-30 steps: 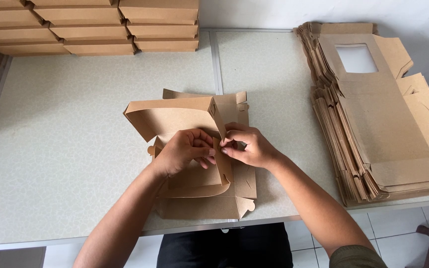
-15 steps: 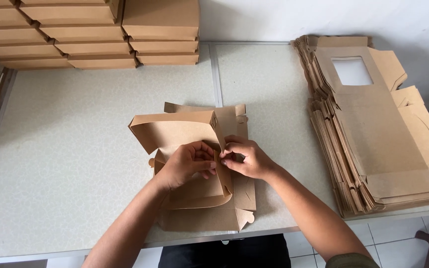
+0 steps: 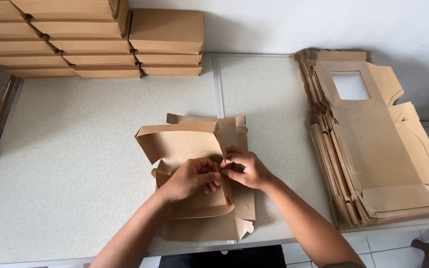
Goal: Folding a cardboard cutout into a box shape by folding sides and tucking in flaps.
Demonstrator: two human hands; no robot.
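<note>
Your left hand (image 3: 190,177) and right hand (image 3: 244,167) are both pinched shut on a flap of the half-folded cardboard box (image 3: 199,183), which sits on the table (image 3: 75,164) right under your fingers.

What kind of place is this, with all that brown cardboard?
Probably a small packing workshop. Finished boxes are stacked at the back of the table, a pile of flat unfolded ones waits alongside, and two hands are folding a half-made box.

The left hand (image 3: 190,178) and right hand (image 3: 244,167) hide the tab of the half-folded box (image 3: 194,149); the frame edge crops the stacked boxes (image 3: 50,30).
</note>
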